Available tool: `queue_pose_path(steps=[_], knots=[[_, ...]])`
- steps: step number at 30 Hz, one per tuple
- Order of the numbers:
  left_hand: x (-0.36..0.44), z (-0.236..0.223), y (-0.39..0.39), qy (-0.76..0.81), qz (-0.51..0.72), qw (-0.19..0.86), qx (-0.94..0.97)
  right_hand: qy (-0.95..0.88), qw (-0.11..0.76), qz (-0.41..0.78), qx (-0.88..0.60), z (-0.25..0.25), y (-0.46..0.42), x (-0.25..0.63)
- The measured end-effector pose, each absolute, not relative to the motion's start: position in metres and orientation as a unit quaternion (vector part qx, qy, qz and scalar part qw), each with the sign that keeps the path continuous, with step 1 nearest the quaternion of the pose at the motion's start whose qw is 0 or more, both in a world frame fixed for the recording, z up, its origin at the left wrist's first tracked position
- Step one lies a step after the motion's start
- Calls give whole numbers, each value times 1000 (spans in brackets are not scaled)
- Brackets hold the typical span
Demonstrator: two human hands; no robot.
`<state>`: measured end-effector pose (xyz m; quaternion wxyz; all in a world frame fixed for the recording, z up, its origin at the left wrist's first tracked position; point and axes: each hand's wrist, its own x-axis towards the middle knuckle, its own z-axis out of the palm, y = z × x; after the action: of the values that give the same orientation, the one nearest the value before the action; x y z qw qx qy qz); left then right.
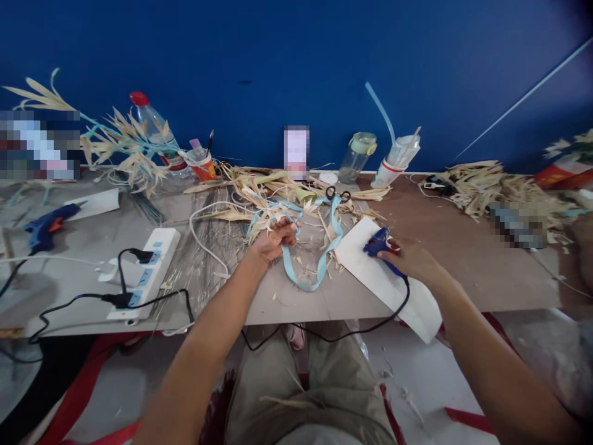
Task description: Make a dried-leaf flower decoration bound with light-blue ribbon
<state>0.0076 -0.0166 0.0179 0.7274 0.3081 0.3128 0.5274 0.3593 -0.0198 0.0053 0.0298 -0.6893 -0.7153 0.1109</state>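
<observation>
My left hand (pixel 280 238) is closed in a pinch over the middle of the table. Between its fingers is a corn husk flower (pixel 271 216) with a light blue ribbon (pixel 308 285), which hangs in a loop toward the table's front edge. How the ribbon joins the flower is hidden by my fingers. My right hand (pixel 403 256) grips a blue glue gun (pixel 376 242) over a white sheet (pixel 361 247). The gun's black cord runs down past the table edge. Black-handled scissors (pixel 338 194) lie beyond the ribbon, among the husk scraps.
A white power strip (pixel 148 272) with plugged-in cords lies left, beside thin wires (pixel 197 247). Another blue glue gun (pixel 50 227) rests farther left. Along the blue wall stand a red-capped bottle (pixel 155 127), paper cups (pixel 201 165), a glass jar (pixel 356 157) and dry husks (pixel 486 188).
</observation>
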Motion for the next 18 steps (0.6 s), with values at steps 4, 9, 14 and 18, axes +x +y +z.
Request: queue_pose_path(steps=[4,9,14,18], knots=[[7,17,-16,318,524,728,308,-723,-53,97,-682,12,-22,351],[6,14,-15,292,531,728,321,-714,-59,95,-691,15,-22,345],[6,13,-15,288,529,731,322,-714,92,110,-685,16,-24,354],[6,13,-15,306,525,729,314,-635,236,158,-719,15,-26,361]])
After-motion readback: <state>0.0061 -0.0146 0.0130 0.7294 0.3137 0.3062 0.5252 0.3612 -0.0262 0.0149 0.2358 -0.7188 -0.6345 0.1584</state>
